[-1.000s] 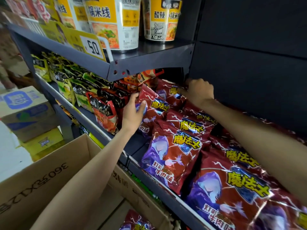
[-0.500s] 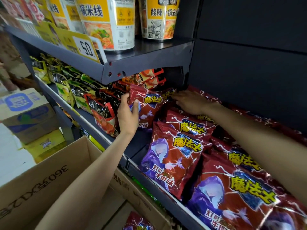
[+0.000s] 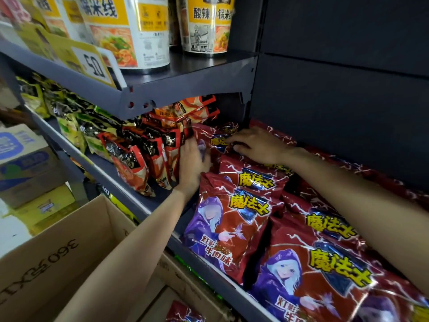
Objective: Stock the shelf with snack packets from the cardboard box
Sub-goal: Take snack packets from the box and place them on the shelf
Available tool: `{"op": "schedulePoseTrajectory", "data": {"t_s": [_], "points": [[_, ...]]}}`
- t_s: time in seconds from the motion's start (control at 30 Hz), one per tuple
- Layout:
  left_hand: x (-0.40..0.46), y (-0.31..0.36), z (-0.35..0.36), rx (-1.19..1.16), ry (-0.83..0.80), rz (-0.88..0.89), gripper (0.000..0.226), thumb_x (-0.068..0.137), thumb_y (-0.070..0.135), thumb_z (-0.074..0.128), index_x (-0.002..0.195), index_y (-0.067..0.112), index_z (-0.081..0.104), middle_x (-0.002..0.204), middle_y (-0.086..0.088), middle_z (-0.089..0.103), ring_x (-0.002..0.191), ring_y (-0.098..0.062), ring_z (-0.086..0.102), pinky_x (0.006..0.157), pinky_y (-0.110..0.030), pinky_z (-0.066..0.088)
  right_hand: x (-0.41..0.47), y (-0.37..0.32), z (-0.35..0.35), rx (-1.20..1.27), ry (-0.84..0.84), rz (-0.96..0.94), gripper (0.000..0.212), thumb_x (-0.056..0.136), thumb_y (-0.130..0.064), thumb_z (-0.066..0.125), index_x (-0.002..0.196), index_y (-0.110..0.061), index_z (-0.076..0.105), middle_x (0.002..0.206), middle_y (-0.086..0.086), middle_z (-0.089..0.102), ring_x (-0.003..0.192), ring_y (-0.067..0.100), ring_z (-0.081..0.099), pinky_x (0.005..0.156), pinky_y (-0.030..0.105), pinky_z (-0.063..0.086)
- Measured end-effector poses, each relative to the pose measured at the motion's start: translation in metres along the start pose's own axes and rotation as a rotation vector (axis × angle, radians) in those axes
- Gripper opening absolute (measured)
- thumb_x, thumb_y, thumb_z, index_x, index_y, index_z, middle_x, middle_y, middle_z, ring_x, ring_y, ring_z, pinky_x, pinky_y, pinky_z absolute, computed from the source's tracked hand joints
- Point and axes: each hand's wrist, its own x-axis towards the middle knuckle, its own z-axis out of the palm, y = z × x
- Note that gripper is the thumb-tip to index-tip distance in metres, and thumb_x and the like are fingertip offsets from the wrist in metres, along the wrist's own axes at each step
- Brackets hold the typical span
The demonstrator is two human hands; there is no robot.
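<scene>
Mid-frame, both hands, left hand (image 3: 193, 162) and right hand (image 3: 257, 145), press a red snack packet (image 3: 214, 138) into the shelf (image 3: 209, 270) row.

A dark grey back panel (image 3: 348, 89) rises at right; stacked cartons (image 3: 25, 163) stand on the left.

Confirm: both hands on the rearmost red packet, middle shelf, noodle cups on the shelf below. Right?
Not quite. The head view shows the noodle cups on the shelf above, not below. The rest holds: left hand and right hand are on the rearmost red packet on the middle shelf.
</scene>
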Motion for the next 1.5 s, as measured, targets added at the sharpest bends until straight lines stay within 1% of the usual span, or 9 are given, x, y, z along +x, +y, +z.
{"op": "schedulePoseTrajectory", "data": {"t_s": [0.13,0.27,0.4,0.6,0.8,0.93,1.13,1.3,1.5], "points": [[0.000,0.004,-0.005,0.422,-0.080,0.092,0.074,0.088,0.027,0.060,0.149,0.015,0.020,0.142,-0.014,0.031,0.128,-0.030,0.029,0.102,-0.043,0.030,0.008,-0.001,0.000,-0.102,-0.050,0.021,0.043,0.103,-0.036,0.030,0.144,-0.028,0.037,0.150,0.000,0.036,0.137,0.025,0.028,0.112,0.043,0.024],[-0.004,-0.001,-0.021,0.167,-0.088,0.006,0.084,0.091,0.023,0.061,0.152,0.020,0.003,0.138,-0.018,0.037,0.118,-0.032,0.048,0.093,-0.040,0.043,-0.002,-0.009,-0.007,0.062,0.003,-0.029,0.040,0.102,-0.029,0.039,0.141,-0.021,0.044,0.146,0.005,0.043,0.134,0.025,0.037,0.110,0.041,0.031],[-0.020,-0.011,-0.049,-0.008,-0.134,-0.036,0.069,0.092,0.013,0.058,0.150,0.018,0.021,0.143,-0.011,0.042,0.123,-0.021,0.051,0.102,-0.037,0.044,-0.023,-0.036,-0.027,0.183,0.162,-0.120,0.032,0.100,-0.025,0.046,0.129,-0.017,0.057,0.133,0.004,0.057,0.120,0.019,0.054,0.100,0.034,0.042],[-0.058,0.000,-0.118,0.203,0.026,0.280,0.025,0.091,0.019,0.054,0.114,0.019,0.064,0.093,0.006,0.071,0.081,-0.009,0.066,0.066,-0.029,0.055,-0.045,-0.103,-0.045,0.063,0.320,-0.169,0.022,0.096,-0.028,0.049,0.107,-0.025,0.067,0.095,-0.003,0.071,0.089,0.020,0.065,0.078,0.036,0.052],[-0.121,-0.015,-0.214,0.591,0.153,0.556,0.022,0.088,0.030,0.055,0.076,0.017,0.068,0.050,0.005,0.058,0.042,-0.016,0.056,0.039,-0.023,0.043,-0.050,-0.206,0.003,-0.102,0.342,-0.428,0.021,0.093,-0.027,0.044,0.096,-0.014,0.061,0.079,0.004,0.067,0.070,0.032,0.064,0.052,0.031,0.038],[-0.177,-0.048,-0.264,0.812,-0.103,0.329,0.008,0.078,0.026,0.070,0.080,0.018,0.071,0.060,-0.003,0.064,0.048,-0.025,0.060,0.045,-0.024,0.041,-0.054,-0.268,0.064,-0.051,0.263,-0.595,0.011,0.087,-0.020,0.053,0.087,-0.013,0.061,0.069,0.002,0.062,0.056,0.025,0.060,0.044,0.023,0.019],[-0.278,-0.111,-0.297,0.784,-0.546,0.007,0.023,0.087,0.033,0.056,0.107,0.026,0.065,0.101,0.006,0.067,0.091,-0.018,0.064,0.072,-0.032,0.052,-0.059,-0.332,0.164,0.055,0.161,-0.851,0.016,0.083,-0.017,0.067,0.098,-0.012,0.067,0.082,0.004,0.069,0.073,0.024,0.065,0.060,0.031,0.052],[-0.366,-0.146,-0.301,0.835,-0.873,-0.283,0.023,0.092,0.035,0.049,0.110,0.024,0.059,0.109,0.005,0.062,0.100,-0.015,0.061,0.079,-0.029,0.052,-0.070,-0.379,0.239,-0.046,-0.079,-1.193,0.033,0.064,-0.017,0.084,0.094,-0.012,0.069,0.080,0.002,0.069,0.076,0.022,0.064,0.068,0.030,0.051],[-0.404,-0.156,-0.266,0.868,-0.978,-0.304,0.044,0.093,0.049,0.047,0.124,0.019,0.052,0.126,-0.002,0.056,0.119,-0.021,0.049,0.094,-0.033,0.044,-0.094,-0.388,0.306,-0.369,-0.564,-1.326,0.044,0.093,-0.036,0.051,0.130,-0.012,0.049,0.128,0.008,0.058,0.123,0.026,0.046,0.103,0.037,0.032]]}}
